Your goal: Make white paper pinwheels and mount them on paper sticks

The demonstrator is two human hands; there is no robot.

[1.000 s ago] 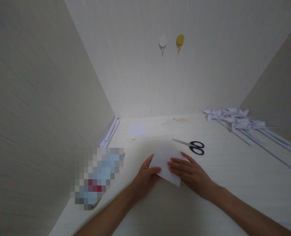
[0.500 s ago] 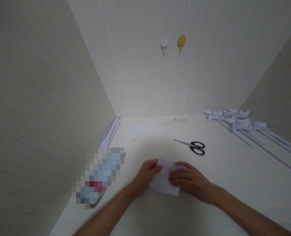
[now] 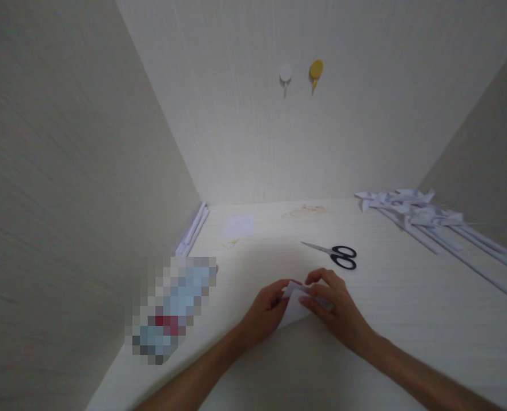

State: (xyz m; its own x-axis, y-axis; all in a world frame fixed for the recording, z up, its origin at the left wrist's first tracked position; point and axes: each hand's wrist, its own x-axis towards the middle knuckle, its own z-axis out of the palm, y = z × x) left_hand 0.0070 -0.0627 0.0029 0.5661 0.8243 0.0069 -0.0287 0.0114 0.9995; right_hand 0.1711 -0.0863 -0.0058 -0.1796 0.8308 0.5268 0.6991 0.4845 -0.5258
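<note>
A white sheet of paper [image 3: 294, 308] lies folded over on the pale table, low in the middle of the view. My left hand [image 3: 265, 311] pinches its left edge, fingers curled over the fold. My right hand [image 3: 333, 305] grips the right side, fingertips pressed on the paper's upper corner. Both hands meet at the top of the fold. Black-handled scissors [image 3: 338, 255] lie just beyond my right hand, not touched.
A small square of white paper [image 3: 238, 225] lies further back. White paper pinwheels on long sticks [image 3: 425, 220] are piled at the right. White rolled sticks [image 3: 192, 229] lie along the left wall. A blurred-out object [image 3: 170, 308] sits at the left. Two hooks [image 3: 298, 73] hang on the back wall.
The flat sheet has been pulled nearer and folded over. Both hands moved from pressing it flat to pinching its upper edge together.
</note>
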